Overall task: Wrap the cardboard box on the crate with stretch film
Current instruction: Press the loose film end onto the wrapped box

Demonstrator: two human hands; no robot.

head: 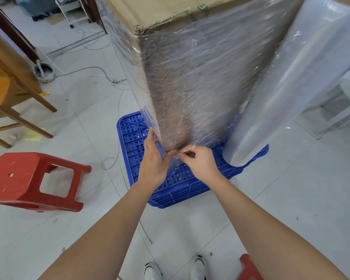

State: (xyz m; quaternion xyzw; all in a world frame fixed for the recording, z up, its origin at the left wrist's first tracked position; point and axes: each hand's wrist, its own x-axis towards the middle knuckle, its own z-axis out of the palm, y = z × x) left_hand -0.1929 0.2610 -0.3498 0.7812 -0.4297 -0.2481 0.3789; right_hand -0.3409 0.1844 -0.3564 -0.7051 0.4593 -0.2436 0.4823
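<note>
- Your shoes (pixel 197 266) show at 6 o'clock on the tiled floor (pixel 291 209), with both forearms reaching up from there toward the blue crate (pixel 178 190) at centre.
- Left hand (pixel 153 160) lies flat against the lower corner of the cardboard box (pixel 190 81), fingers pressing the film onto it — not closed on anything I can see.
- Right hand (pixel 200 160) is pinching a loose tail of stretch film (pixel 182 151) at the box's bottom corner, thumb and fingertips closed on it.
- That box stands upright on the crate, running from centre toward 12 o'clock; both visible faces already carry many layers of film.
- Your film roll (pixel 271 98) leans at 2 o'clock, its lower end on the crate — just beside the box.
- Judging by this, wrapping looks mostly done; what remains is smoothing down the tail. The far faces are hidden, and the top looks bare.
- One red stool (pixel 34 178) lies tipped at 9 o'clock, well apart.
</note>
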